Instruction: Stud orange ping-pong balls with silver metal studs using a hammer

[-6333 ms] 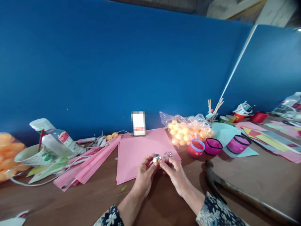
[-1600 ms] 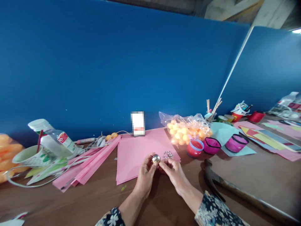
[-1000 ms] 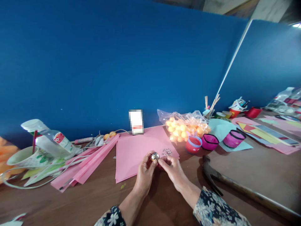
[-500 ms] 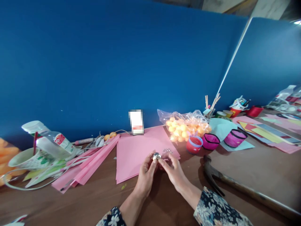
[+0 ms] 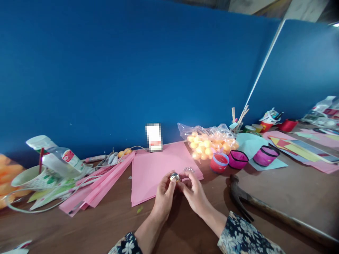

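Note:
A small shiny silvery ball (image 5: 174, 176) is held in front of me above the near edge of the pink paper sheets (image 5: 159, 165). My left hand (image 5: 164, 197) has its thumb and fingers closed around the ball. At the ball's right side my right hand (image 5: 195, 194) is closed in a pinch, its fingertips against the ball's edge. Whether a smaller piece sits between those right fingertips is too small to make out. Just beyond my right fingers, several small clear or silvery pieces (image 5: 189, 169) lie on the pink paper.
A claw hammer (image 5: 267, 206) lies to the right on the brown table (image 5: 87, 233). Behind are a bag of orange balls (image 5: 209, 144), a red cup (image 5: 219, 163) and magenta fabric rings (image 5: 238, 159). Pink strips (image 5: 106, 187), a bottle (image 5: 63, 162) and a patterned cup (image 5: 29, 178) lie left.
The silvery ball has shifted slightly left and toward me in my left hand. My right fingertips have moved from its front to its right edge.

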{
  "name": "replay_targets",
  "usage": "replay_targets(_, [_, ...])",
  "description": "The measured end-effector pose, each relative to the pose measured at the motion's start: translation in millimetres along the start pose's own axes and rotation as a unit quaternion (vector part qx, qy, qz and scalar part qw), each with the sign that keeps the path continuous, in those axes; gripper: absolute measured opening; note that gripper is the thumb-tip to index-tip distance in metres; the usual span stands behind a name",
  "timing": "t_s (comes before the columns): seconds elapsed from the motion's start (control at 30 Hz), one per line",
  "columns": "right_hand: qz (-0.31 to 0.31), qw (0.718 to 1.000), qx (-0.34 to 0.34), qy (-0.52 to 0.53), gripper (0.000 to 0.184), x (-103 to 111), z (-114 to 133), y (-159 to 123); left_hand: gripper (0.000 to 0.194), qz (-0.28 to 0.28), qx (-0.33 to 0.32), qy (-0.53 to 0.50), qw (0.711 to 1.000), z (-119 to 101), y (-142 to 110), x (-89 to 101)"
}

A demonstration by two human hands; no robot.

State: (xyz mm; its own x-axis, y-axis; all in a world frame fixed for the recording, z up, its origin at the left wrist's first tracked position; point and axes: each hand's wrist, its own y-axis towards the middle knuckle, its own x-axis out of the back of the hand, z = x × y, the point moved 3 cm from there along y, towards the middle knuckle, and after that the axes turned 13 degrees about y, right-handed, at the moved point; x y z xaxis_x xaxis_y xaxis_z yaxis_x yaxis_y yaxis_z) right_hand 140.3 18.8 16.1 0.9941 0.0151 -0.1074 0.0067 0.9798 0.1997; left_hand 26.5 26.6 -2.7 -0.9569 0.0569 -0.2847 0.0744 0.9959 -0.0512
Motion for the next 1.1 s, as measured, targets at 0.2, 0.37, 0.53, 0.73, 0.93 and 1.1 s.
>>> replay_targets(0.2, [-0.005,0.996,0.054,-0.069,0.031,0,6,-2,0.038,0.033,0.004,-0.028,0.999,-3,-2,-2.7])
replay_targets(0.37, [-0.002,0.998,0.038,-0.045,0.03,1,5,1,0.034,0.064,0.011,-0.081,0.995,-6,-3,-5.9])
replay_targets(0.53, [0.011,0.996,0.055,-0.073,0.029,-2,9,-2,0.034,0.045,0.002,-0.048,0.998,-6,-3,-3.9])
replay_targets(0.73, [0.018,0.992,0.078,-0.093,0.033,-5,10,-4,0.032,0.033,-0.004,-0.013,0.999,-6,-3,-2.7])
replay_targets(0.93, [0.021,0.989,0.098,-0.108,0.034,-6,12,-4,0.029,0.036,-0.02,0.022,0.999,-11,-6,-5.4])
replay_targets(1.1, [0.017,0.99,0.094,-0.1,0.028,-5,13,-3,0.029,0.05,-0.018,-0.013,0.998,-13,-6,-8.3])
